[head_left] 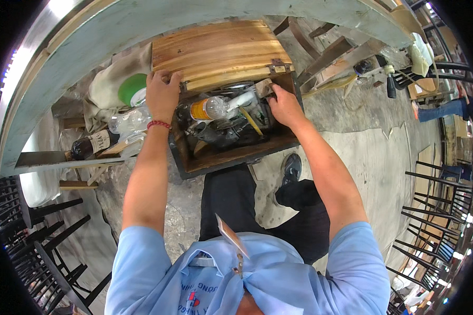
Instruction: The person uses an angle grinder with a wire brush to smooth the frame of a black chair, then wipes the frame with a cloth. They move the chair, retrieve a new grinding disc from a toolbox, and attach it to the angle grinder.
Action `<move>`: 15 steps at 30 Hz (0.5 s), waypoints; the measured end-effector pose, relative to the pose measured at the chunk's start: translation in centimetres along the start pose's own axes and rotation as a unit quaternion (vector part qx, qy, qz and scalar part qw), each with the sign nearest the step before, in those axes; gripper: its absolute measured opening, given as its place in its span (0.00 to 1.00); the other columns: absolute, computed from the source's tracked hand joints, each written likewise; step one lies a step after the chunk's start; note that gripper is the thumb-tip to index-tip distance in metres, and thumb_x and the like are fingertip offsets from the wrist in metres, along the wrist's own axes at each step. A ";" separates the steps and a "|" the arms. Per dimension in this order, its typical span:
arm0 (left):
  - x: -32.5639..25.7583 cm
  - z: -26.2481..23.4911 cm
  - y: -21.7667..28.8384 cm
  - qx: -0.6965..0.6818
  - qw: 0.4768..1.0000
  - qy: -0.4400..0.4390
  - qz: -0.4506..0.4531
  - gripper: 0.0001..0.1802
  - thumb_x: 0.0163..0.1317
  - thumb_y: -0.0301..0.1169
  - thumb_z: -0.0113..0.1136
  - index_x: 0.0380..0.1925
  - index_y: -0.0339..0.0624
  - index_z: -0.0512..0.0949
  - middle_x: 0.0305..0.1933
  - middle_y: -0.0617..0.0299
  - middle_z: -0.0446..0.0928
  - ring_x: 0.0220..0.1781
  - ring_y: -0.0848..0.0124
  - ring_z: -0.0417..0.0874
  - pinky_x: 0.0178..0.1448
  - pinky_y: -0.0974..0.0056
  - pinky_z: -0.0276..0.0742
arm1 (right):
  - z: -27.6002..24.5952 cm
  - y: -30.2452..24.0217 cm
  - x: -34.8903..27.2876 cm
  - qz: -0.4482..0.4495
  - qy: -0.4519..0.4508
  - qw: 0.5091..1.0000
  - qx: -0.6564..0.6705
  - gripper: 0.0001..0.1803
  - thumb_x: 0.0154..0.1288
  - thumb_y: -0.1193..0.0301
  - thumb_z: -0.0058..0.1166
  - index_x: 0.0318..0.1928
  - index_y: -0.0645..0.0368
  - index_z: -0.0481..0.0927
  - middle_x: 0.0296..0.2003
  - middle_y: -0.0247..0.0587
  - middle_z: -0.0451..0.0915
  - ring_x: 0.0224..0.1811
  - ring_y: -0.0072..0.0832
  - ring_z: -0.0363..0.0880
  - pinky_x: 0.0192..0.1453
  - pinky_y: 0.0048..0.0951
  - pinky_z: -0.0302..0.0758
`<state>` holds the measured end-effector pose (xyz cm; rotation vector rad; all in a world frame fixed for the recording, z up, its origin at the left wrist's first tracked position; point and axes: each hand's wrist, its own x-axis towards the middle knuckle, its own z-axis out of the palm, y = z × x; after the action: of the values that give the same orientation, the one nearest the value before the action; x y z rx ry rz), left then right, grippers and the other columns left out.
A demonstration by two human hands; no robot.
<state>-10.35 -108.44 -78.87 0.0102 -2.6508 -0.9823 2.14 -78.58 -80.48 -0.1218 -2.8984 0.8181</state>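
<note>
An open wooden box (220, 166) with a hinged plank lid (215, 47) sits in front of my legs. My left hand (162, 97) is curled over the box's back left corner, beside a lid hinge. At the back right, my right hand (285, 107) pinches a small brownish block (264, 88), wood-like in colour, above the box's contents. Inside lie a clear plastic bottle with an orange label (209, 108), a yellow stick (251, 122), crumpled dark plastic (220, 134) and various tools that are hard to make out.
A pale workbench edge (205, 21) curves across the far side. To the left are a dark bottle (94, 144), a clear plastic bottle (130, 121) and a green round item (132, 89). Black chairs (431, 220) stand at right, more at lower left. Another person's leg (441, 111) shows far right.
</note>
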 end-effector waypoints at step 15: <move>-0.2 -0.6 0.3 -0.016 1.000 -0.021 -0.010 0.25 0.56 0.48 0.62 0.41 0.37 0.81 0.54 0.47 0.75 0.54 0.50 0.78 0.56 0.54 0.74 | 0.2 1.7 -3.1 0.038 -0.499 0.862 -0.085 0.32 0.65 0.43 0.48 0.58 0.53 0.78 0.55 0.52 0.78 0.59 0.47 0.74 0.63 0.39 0.70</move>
<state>-9.94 -108.57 -78.34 0.0082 -2.6785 -1.0417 5.24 -77.56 -81.84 0.2623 -3.9624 0.7830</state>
